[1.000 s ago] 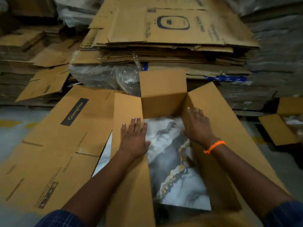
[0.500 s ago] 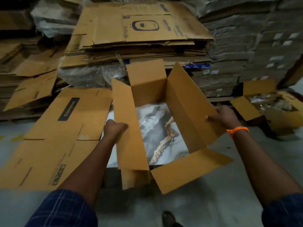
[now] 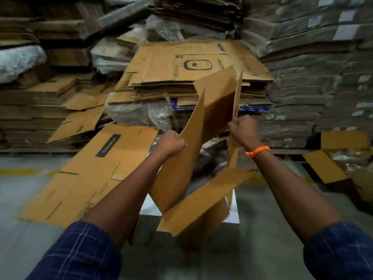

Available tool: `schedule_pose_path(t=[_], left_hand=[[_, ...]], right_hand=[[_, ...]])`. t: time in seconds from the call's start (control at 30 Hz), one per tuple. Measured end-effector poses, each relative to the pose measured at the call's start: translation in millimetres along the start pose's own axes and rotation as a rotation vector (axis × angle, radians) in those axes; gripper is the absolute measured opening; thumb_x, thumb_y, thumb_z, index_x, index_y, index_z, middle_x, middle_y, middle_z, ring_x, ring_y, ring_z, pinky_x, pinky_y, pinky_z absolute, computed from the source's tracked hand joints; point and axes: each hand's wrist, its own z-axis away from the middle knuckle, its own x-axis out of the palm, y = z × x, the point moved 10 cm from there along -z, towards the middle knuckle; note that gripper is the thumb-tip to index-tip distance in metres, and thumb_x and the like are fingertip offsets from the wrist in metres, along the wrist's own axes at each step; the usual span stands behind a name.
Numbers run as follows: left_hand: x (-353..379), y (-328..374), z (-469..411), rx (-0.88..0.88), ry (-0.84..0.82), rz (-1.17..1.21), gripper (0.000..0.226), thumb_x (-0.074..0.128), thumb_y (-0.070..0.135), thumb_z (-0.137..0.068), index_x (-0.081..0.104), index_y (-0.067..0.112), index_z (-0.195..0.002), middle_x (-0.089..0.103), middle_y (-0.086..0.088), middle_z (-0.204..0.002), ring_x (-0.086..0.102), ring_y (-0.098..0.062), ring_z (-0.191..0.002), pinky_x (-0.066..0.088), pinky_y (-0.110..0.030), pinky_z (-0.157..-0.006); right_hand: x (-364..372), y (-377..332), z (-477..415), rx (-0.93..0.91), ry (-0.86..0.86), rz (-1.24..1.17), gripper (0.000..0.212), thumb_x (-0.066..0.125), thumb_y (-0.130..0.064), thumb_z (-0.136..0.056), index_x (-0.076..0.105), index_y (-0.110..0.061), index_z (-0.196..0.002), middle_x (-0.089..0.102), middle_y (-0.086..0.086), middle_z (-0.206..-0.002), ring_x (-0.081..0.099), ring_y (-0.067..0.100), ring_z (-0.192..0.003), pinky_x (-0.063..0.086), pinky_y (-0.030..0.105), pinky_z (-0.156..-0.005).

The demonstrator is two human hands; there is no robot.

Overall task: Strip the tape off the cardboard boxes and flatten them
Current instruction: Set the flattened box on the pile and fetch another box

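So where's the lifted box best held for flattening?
Probably the top edges of its two long walls, one hand from each side, as left hand and right hand grip: the box hangs open, flaps loose, so those walls can fold together.

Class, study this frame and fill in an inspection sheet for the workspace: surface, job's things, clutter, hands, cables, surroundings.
Surface: grey concrete floor with a yellow painted mark.
Job's things: open brown cardboard box held off the floor, half collapsed; no tape visible. Flattened brown carton with a dark label lies on the floor, left.
Clutter: crumpled clear plastic wrap behind the box; pale slab under it.
Hands: left hand grips the box's left panel; right hand grips its right panel.
Cables: nothing seen.
Surroundings: stack of flattened brown cartons behind; another open brown box at right.
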Motion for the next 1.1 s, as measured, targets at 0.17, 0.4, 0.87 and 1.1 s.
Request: schedule_pose_path(t=[0.17, 0.4, 0.87, 1.1], left_hand=[[20, 27, 32, 0.068, -0.151, 0.13, 0.027, 0.07, 0.024, -0.092, 0.069, 0.003, -0.11, 0.074, -0.017, -0.102, 0.072, -0.03, -0.093, 0.057, -0.046, -0.09], [33, 8, 51, -0.055, -0.052, 0.31, 0.02, 0.07, 0.019, -0.093, 0.072, 0.005, -0.107, 0.074, -0.014, -0.106, 0.071, -0.031, -0.096, 0.056, -0.045, -0.094], [56, -39, 82, -0.186, -0.01, 0.528, 0.017, 0.073, 0.023, -0.091, 0.075, 0.01, -0.1, 0.077, -0.01, -0.096, 0.072, -0.027, -0.083, 0.059, -0.03, -0.074], [63, -85, 114, -0.239, -0.172, 0.783, 0.056, 0.069, 0.047, -0.089, 0.063, 0.007, -0.127, 0.073, -0.018, -0.113, 0.072, -0.037, -0.102, 0.057, -0.055, -0.093]], right_hand=[[-12, -16, -12, 0.076, -0.009, -0.271, 0.037, 0.062, -0.017, -0.093, 0.055, -0.008, -0.057, 0.054, 0.006, -0.059, 0.058, 0.026, -0.063, 0.037, 0.023, -0.049], [59, -56, 34, -0.111, -0.736, -0.25, 0.055, 0.063, -0.053, -0.093, 0.067, -0.012, -0.129, 0.064, 0.008, -0.132, 0.054, 0.031, -0.13, 0.045, 0.049, -0.107], [17, -5, 95, 0.27, -0.996, -0.693, 0.07, 0.064, -0.062, -0.084, 0.049, -0.015, -0.134, 0.069, 0.024, -0.12, 0.072, 0.033, -0.102, 0.063, 0.042, -0.082], [105, -5, 181, 0.054, -0.574, -0.411, 0.093, 0.083, -0.066, -0.061, 0.055, -0.029, -0.141, 0.042, 0.001, -0.137, 0.043, 0.023, -0.133, 0.041, 0.042, -0.111]])
